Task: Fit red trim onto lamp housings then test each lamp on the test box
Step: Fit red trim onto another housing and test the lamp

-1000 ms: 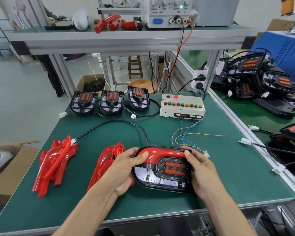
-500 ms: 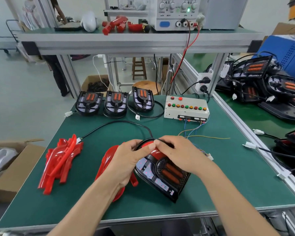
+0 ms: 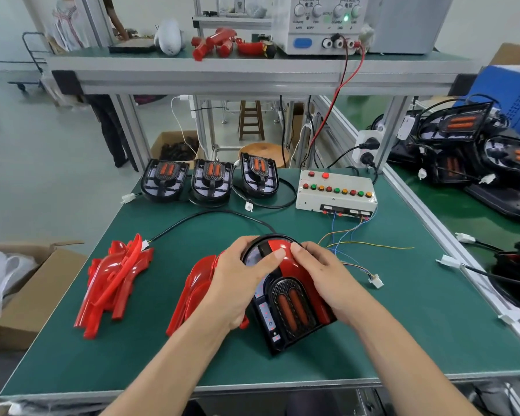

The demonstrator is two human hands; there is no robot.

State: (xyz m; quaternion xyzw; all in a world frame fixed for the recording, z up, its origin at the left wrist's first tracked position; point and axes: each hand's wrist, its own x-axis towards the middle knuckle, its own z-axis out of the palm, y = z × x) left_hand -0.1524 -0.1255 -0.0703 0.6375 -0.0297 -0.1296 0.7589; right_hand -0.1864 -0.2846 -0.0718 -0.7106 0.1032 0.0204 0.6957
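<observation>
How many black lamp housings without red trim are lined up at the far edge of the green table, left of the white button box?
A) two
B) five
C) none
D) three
D: three untrimmed lamp housings stand in a row at the table's far edge, left of the test box, none with red trim.
</observation>
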